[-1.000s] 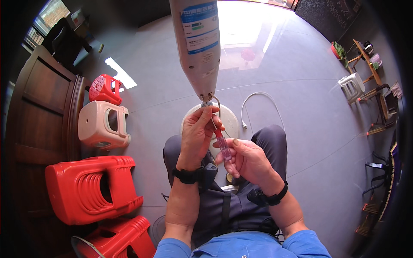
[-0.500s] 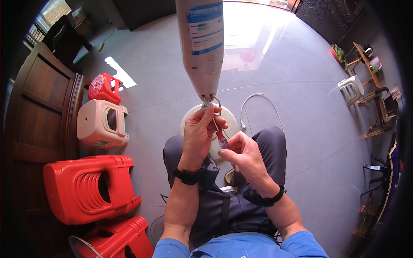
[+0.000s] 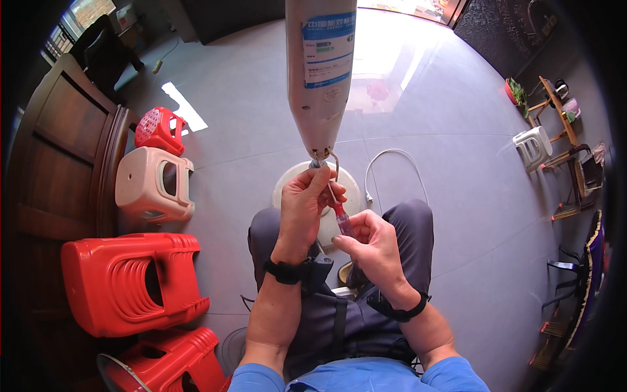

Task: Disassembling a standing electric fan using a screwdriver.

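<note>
Right hand (image 3: pixel 377 248) has thumb and fingers wrapped on the clear-and-red screwdriver (image 3: pixel 344 224), its shaft angled far-left toward the left hand (image 3: pixel 299 204). That one's bunched up narrow by the white column's (image 3: pixel 320 104) lower end, can't tell if it's gripping anything. White cord (image 3: pixel 400 151) lies to the right on the floor (image 3: pixel 477 196).
</note>
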Available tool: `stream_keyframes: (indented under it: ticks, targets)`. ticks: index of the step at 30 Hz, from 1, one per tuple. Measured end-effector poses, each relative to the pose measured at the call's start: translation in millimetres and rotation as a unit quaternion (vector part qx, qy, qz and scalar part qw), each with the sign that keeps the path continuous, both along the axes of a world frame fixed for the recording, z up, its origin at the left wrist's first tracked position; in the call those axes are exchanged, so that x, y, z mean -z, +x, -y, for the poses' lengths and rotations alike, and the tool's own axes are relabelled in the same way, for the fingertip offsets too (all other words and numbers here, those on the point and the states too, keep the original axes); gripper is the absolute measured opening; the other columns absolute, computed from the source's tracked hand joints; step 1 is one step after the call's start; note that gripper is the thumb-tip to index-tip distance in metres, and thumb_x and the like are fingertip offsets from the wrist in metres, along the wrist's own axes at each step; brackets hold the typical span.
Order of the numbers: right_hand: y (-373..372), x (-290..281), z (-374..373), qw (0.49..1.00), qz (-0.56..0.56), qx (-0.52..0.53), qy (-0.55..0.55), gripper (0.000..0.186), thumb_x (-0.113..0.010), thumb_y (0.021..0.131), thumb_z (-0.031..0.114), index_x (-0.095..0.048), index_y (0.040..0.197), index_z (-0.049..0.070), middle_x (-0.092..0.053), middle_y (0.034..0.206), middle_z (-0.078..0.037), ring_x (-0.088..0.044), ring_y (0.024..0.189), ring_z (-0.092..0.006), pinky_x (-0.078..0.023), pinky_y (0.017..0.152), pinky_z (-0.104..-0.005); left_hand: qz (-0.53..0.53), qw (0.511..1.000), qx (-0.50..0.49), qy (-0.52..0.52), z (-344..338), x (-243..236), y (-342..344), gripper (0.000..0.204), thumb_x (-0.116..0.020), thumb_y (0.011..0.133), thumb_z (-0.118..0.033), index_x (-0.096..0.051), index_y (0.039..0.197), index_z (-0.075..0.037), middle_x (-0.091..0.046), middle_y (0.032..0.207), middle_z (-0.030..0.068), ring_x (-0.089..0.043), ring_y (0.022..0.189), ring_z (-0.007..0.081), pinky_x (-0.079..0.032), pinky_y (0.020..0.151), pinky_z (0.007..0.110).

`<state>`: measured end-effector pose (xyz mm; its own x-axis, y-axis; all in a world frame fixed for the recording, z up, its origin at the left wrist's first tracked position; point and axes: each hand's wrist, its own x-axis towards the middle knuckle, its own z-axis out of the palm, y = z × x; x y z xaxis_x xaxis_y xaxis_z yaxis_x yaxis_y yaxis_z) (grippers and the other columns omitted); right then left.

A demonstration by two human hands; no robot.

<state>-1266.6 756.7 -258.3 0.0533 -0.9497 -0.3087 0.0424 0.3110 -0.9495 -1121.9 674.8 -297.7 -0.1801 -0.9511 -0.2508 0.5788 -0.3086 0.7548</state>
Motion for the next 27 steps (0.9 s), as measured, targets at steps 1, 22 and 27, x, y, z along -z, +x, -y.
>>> stream_keyframes:
  ticks: [1,22,27]
  targets:
    - [-1.2,3.5,-1.5,0.999,-0.016,-0.017,-0.030,0.023,-0.070,0.094,0.012,-0.061,0.109,-0.002,-0.070,0.088,-0.008,-0.062,0.067,-0.0091,-0.051,0.056,-0.0236,0.004,1.000,-0.006,-0.021,0.2,1.3,-1.1,0.027,-0.059,0.104,-0.025,-0.068,0.108,0.001,-0.071,0.082,0.0094,-0.070,0.074,0.0205,-0.055,0.072,0.032]
    - [-21.5,1.3,6.5,0.886,0.428,-0.110,0.141,0.037,-0.055,0.105,0.025,-0.056,0.124,-0.006,-0.070,0.092,-0.013,-0.056,0.060,-0.0065,-0.044,0.051,-0.0203,-0.114,0.993,0.009,-0.038,2.7,-0.2,-8.6,0.031,-0.058,0.104,-0.033,-0.068,0.102,-0.004,-0.070,0.077,0.0055,-0.069,0.070,0.0197,-0.052,0.055,0.030]
    - [-19.2,14.3,11.7,0.959,0.253,-0.075,0.103,0.025,-0.060,0.102,0.021,-0.059,0.113,-0.002,-0.070,0.091,-0.010,-0.053,0.058,-0.0040,-0.039,0.048,-0.0168,-0.066,0.998,0.004,0.010,1.1,-7.1,-6.4,0.030,-0.058,0.104,-0.032,-0.068,0.102,-0.004,-0.070,0.078,0.0053,-0.070,0.072,0.0189,-0.052,0.054,0.029]
